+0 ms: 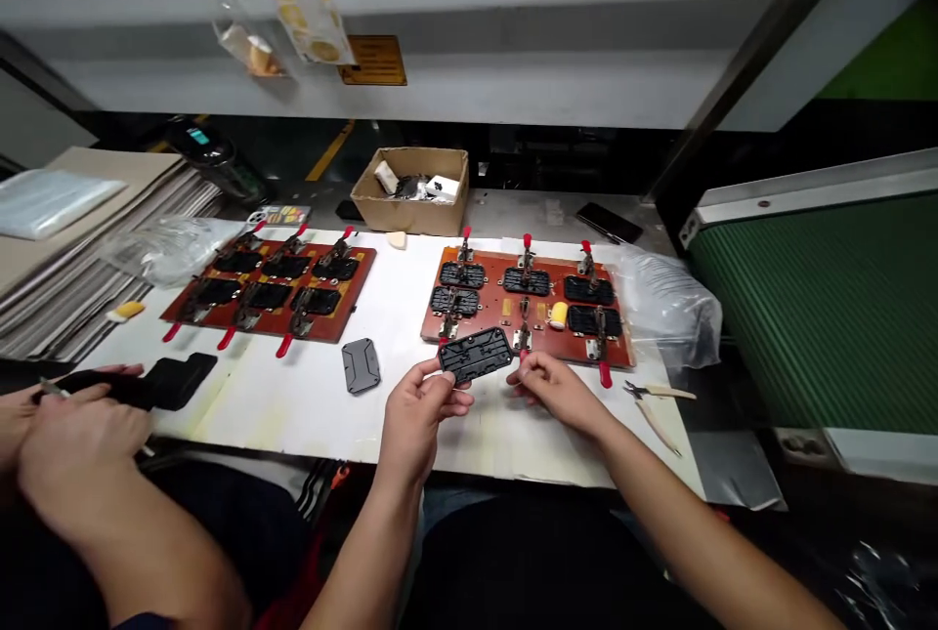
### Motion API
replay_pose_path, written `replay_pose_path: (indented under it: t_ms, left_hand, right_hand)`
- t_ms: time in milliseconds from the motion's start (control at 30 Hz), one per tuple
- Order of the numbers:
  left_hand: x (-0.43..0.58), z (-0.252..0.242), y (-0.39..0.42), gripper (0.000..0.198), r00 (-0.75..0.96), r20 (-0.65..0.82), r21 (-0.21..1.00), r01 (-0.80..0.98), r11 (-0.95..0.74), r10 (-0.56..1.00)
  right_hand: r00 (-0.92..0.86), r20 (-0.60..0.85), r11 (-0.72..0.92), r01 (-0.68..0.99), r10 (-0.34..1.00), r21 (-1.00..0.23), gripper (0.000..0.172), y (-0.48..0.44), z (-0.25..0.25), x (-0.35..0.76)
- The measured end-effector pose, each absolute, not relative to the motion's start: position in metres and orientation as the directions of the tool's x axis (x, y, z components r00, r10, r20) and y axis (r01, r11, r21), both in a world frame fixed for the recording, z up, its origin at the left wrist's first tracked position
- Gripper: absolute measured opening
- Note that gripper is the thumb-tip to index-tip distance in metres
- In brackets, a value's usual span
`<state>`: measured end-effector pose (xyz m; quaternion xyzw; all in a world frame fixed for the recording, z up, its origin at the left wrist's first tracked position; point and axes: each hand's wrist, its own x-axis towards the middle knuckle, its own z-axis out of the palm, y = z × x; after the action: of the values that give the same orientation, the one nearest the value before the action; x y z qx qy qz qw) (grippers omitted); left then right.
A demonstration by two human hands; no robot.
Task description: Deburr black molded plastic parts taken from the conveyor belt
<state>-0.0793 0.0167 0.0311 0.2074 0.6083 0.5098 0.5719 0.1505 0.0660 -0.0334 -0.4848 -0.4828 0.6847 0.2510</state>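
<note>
My left hand pinches the left end of a flat black plastic part, held just above the white mat. My right hand sits at the part's right end, fingers curled close to it; whether it touches the part I cannot tell. Right behind the part lies a red-brown clamp fixture with several black parts under red-handled toggle clamps. A separate grey-black cover rests on the mat to the left of my left hand.
A second clamp fixture lies at the left. A co-worker's hands hold a dark part at the far left. A cardboard box, plastic bags, pliers and a green conveyor surround the mat.
</note>
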Motion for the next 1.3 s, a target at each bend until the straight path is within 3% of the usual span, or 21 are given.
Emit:
replay_pose_path:
  t_ms: [100,267,400,533,700,867,1033,1167,1233,1300]
  left_hand:
    - [-0.082,0.028,0.02,0.062,-0.287,-0.474,0.866,-0.321,0.383,0.832]
    - [-0.088,0.018,0.042,0.073,-0.314,-0.408,0.905,-0.261,0.335,0.857]
    - [-0.084,0.009,0.091,0.071,-0.375,-0.241,0.962,0.026,0.27,0.895]
    - [-0.057,-0.005,0.148,0.066,-0.186,-0.247,0.93,0.231,0.287,0.951]
    - [-0.03,-0.022,0.184,0.057,0.031,-0.313,0.79,0.563,0.243,0.949]
    - [-0.027,-0.018,0.193,0.049,0.07,-0.23,0.498,0.865,0.056,0.971]
    - [-0.023,-0.015,0.191,0.05,0.113,-0.235,0.342,0.939,-0.027,0.965]
    - [-0.02,-0.018,0.19,0.05,0.122,-0.237,0.323,0.946,-0.04,0.964]
    - [-0.021,-0.02,0.191,0.05,0.125,-0.236,0.333,0.942,-0.041,0.964]
    - [-0.024,-0.022,0.191,0.049,0.127,-0.236,0.353,0.935,-0.037,0.963]
  right_hand:
    - [-0.318,-0.34,-0.366,-0.024,0.885,-0.93,0.046,0.071,-0.011,0.143]
    - [-0.293,-0.316,-0.327,0.012,0.903,-0.945,0.056,0.082,0.002,0.147]
    - [-0.315,-0.29,-0.285,0.063,0.904,-0.956,0.054,0.077,-0.01,0.147]
    - [-0.289,-0.256,-0.232,0.116,0.922,-0.966,0.051,0.072,-0.013,0.144]
    - [-0.27,-0.244,-0.206,0.163,0.931,-0.965,0.055,0.069,-0.007,0.145]
    - [-0.291,-0.242,-0.204,0.155,0.926,-0.967,0.054,0.065,-0.006,0.148]
    - [-0.276,-0.201,-0.162,0.158,0.94,-0.974,0.045,0.069,-0.006,0.15]
    - [-0.224,-0.155,-0.108,0.209,0.962,-0.972,0.03,0.074,-0.01,0.149]
    - [-0.208,-0.188,-0.133,0.251,0.96,-0.959,0.028,0.075,-0.015,0.147]
    - [-0.185,-0.233,-0.166,0.318,0.955,-0.933,0.014,0.076,-0.021,0.145]
